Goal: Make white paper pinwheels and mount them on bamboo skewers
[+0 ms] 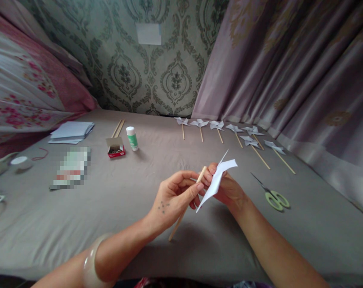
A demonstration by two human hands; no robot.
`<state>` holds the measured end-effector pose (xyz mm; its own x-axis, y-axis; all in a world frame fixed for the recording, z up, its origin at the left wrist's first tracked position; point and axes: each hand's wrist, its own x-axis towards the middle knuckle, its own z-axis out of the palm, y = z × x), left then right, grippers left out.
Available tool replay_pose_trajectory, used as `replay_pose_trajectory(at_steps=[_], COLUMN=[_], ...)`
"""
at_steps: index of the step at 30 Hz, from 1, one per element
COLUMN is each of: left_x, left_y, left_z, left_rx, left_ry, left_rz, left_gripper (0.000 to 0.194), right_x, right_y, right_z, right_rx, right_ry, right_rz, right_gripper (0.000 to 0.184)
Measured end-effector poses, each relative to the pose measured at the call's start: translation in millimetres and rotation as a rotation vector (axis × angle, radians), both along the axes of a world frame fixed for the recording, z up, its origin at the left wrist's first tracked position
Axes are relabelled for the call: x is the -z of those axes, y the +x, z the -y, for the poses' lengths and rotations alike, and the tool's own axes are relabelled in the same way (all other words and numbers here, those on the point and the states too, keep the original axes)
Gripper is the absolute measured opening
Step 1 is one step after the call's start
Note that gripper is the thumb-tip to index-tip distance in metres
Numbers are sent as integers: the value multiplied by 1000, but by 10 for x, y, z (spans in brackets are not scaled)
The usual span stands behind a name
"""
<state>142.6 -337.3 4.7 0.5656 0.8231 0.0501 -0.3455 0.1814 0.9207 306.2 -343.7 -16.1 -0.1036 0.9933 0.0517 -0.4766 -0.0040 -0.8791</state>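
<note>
My left hand (177, 194) grips a thin wooden stick (175, 228) between thumb and fingers. The stick slants, its lower end near the bed and its upper end between my hands. At that upper end, my right hand (226, 188) pinches a white paper pinwheel (217, 178), seen nearly edge-on, with its blades partly covering the fingers. Whether a pin joins the paper to the stick is hidden by my fingers. A small red box (116, 152) with its flap up holds small dark pieces. Beside it stands a green and white glue stick (132, 139).
Several white pinwheels on sticks (217, 125) lie at the back right. Scissors with green handles (276, 199) rest right of my hands. At the left are stacked white paper (71, 132), a blurred-out packet (71, 166), and a white round item (21, 162). Bare sticks (119, 129) lie behind the box.
</note>
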Motion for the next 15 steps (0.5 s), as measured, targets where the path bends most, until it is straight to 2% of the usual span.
replay_pose_trajectory(at_steps=[7, 15], left_x=[20, 40], left_y=[-3, -6], left_z=[18, 20], left_rx=[36, 61], left_ry=[41, 51], left_rz=[14, 51], left_gripper=[33, 29], right_x=[-3, -3], right_y=[-24, -31], right_z=[0, 15], right_rx=[-102, -112], right_ry=[146, 146], right_rz=[-99, -85], right_gripper=[13, 11])
